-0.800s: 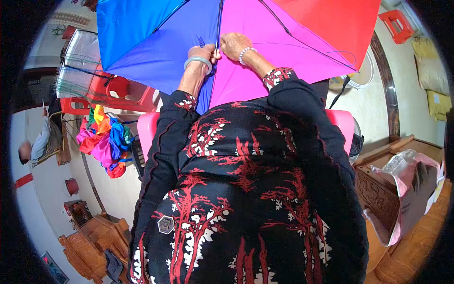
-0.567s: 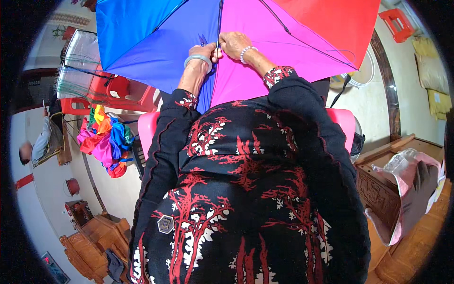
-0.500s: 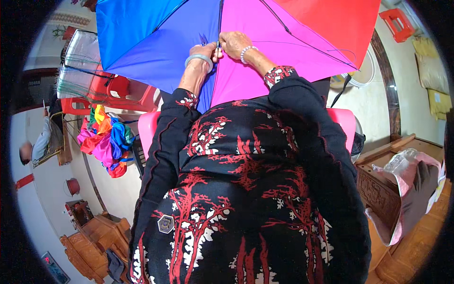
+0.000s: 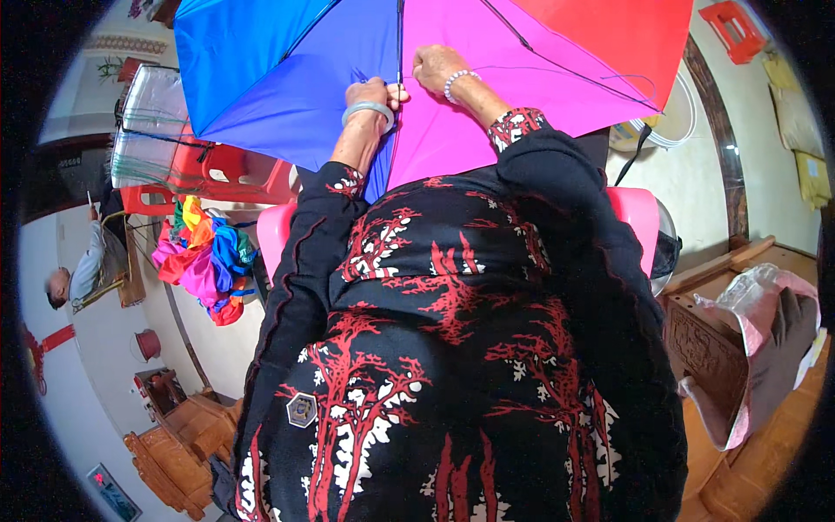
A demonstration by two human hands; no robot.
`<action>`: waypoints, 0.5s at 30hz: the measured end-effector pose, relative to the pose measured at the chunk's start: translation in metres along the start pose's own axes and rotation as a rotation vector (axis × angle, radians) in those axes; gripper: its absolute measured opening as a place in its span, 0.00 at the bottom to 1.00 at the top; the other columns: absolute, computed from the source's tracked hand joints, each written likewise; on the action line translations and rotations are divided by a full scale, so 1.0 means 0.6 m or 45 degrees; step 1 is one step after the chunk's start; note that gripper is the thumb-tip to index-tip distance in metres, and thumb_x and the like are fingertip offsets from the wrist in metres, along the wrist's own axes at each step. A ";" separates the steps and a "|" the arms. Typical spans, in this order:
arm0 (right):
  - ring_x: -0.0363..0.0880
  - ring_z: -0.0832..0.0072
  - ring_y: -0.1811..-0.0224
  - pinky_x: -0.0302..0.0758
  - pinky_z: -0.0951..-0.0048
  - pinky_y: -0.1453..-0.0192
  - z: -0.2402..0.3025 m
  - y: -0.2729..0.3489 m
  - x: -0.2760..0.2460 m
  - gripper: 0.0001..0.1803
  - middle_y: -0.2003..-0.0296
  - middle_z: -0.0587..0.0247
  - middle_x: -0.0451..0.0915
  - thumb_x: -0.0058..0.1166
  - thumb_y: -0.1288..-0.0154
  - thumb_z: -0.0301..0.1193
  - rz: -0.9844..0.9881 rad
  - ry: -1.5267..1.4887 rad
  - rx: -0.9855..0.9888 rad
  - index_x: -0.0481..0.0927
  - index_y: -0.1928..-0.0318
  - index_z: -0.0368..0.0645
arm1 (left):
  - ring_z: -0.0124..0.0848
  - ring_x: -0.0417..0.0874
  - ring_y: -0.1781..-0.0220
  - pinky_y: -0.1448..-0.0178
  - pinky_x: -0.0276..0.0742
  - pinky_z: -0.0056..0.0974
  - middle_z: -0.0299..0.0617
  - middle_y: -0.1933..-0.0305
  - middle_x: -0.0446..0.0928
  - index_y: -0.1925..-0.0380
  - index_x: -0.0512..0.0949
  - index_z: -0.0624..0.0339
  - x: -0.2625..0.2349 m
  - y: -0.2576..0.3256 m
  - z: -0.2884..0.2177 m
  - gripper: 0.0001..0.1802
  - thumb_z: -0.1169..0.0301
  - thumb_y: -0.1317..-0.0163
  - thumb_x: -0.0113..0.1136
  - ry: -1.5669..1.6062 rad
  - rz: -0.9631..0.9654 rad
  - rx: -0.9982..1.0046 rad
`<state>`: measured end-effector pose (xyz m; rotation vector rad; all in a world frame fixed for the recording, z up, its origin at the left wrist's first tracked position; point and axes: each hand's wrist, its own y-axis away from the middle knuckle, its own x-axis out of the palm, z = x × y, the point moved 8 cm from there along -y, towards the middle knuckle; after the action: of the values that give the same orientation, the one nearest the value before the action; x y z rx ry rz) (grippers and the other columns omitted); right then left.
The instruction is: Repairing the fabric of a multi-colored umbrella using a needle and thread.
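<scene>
Umbrella (image 4: 452, 24) panels in blue, violet, pink and red spread before a seated person, the inner side with its dark ribs turned toward the wearer, close in front of the body. The left hand (image 4: 374, 94), a pale bangle (image 4: 370, 111) at its wrist, grips the canopy where the violet and pink panels meet, its fingers closed around the central rib (image 4: 400, 39). The right hand (image 4: 439, 68), wearing a beaded bracelet (image 4: 459, 83), hangs just to the right over the pink panel, apart from the left; its fingers are curled narrow, and whether they pinch anything cannot be told. A thin dark thread (image 4: 544, 71) trails across the pink fabric toward the canopy's right corner.

The person wears a black top (image 4: 452, 365) with red and white tree shapes and sits in a pink chair (image 4: 637, 217). At left, multicoloured cloth (image 4: 204, 265) lies heaped near red stools (image 4: 230, 165) and a clear-wrapped bundle (image 4: 150, 122); farther off, another person (image 4: 91, 270) appears in pale sleeves. At right, a pink-edged bag (image 4: 770, 348) rests against carved wooden furniture (image 4: 704, 339), with a red stool (image 4: 732, 33) in the upper corner.
</scene>
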<state>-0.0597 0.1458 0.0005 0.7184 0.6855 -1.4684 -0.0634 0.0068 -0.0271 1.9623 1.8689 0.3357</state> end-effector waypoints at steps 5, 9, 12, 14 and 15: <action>0.77 0.58 0.63 0.74 0.63 0.56 0.007 0.004 -0.006 0.11 0.68 0.46 0.77 0.48 0.48 0.30 -0.016 -0.037 0.005 0.79 0.68 0.37 | 0.39 0.77 0.82 0.87 0.66 0.33 0.58 0.75 0.75 0.73 0.66 0.79 -0.008 -0.011 0.007 0.11 0.77 0.43 0.37 0.065 0.018 -0.031; 0.78 0.59 0.64 0.74 0.63 0.57 -0.002 -0.002 -0.001 0.11 0.68 0.46 0.77 0.48 0.48 0.30 -0.012 -0.057 0.027 0.79 0.68 0.36 | 0.40 0.78 0.81 0.87 0.67 0.32 0.57 0.75 0.75 0.70 0.66 0.79 -0.004 -0.012 0.003 0.11 0.77 0.42 0.38 0.055 0.047 -0.038; 0.78 0.59 0.64 0.74 0.63 0.57 0.000 -0.004 -0.001 0.11 0.68 0.46 0.77 0.48 0.48 0.30 -0.027 -0.024 0.005 0.79 0.68 0.37 | 0.40 0.78 0.80 0.86 0.67 0.32 0.56 0.75 0.75 0.69 0.66 0.79 -0.004 -0.013 0.005 0.11 0.76 0.42 0.39 0.061 0.070 -0.057; 0.78 0.59 0.64 0.74 0.63 0.57 0.003 -0.004 0.003 0.11 0.69 0.46 0.77 0.49 0.48 0.31 -0.019 -0.020 0.008 0.79 0.68 0.37 | 0.40 0.78 0.80 0.86 0.67 0.31 0.56 0.76 0.75 0.69 0.66 0.78 -0.006 -0.015 0.007 0.11 0.77 0.42 0.39 0.076 0.078 -0.072; 0.78 0.58 0.64 0.74 0.63 0.57 0.004 -0.004 0.004 0.11 0.69 0.46 0.78 0.50 0.48 0.31 -0.015 -0.017 0.009 0.79 0.68 0.37 | 0.40 0.78 0.80 0.86 0.67 0.31 0.56 0.76 0.75 0.69 0.66 0.78 -0.008 -0.016 0.008 0.10 0.77 0.42 0.40 0.085 0.082 -0.080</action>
<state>-0.0623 0.1423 0.0000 0.7100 0.6760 -1.4860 -0.0700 0.0017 -0.0351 1.9951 1.8156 0.4781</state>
